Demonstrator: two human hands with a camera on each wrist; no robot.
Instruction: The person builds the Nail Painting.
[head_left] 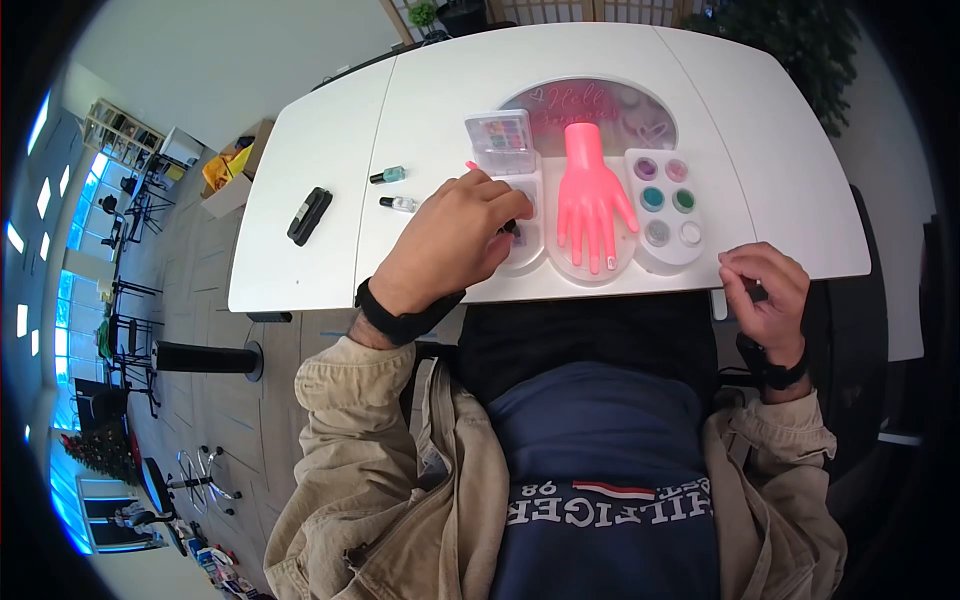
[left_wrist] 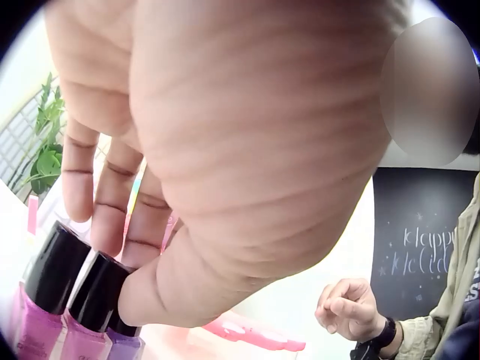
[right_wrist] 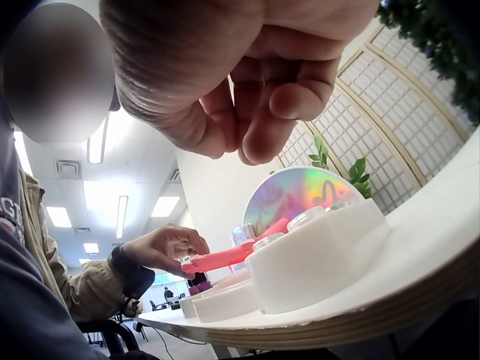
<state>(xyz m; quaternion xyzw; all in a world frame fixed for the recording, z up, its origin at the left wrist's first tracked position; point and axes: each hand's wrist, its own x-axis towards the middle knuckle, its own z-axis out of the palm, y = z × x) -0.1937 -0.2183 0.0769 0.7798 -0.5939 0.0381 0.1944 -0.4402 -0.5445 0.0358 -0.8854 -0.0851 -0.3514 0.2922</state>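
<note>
My left hand (head_left: 450, 230) reaches into the left part of a white manicure set. Its thumb and fingers pinch at the black cap of a purple nail polish bottle (left_wrist: 126, 347). Two pink nail polish bottles (left_wrist: 85, 343) with black caps stand beside it. A pink model hand (head_left: 588, 195) lies in the middle of the set, fingers toward me, one nail pale. Off the table's near right edge, my right hand (head_left: 768, 295) hangs in the air with curled fingers, thumb close to the fingertips and no object showing between them.
Right of the model hand, a white holder carries several glitter pots (head_left: 652, 198). Behind stand a clear case (head_left: 500, 142) and a shiny arched panel (head_left: 600, 105). To the left lie a teal polish bottle (head_left: 390, 174), a clear polish bottle (head_left: 398, 204) and a long black object (head_left: 310, 216).
</note>
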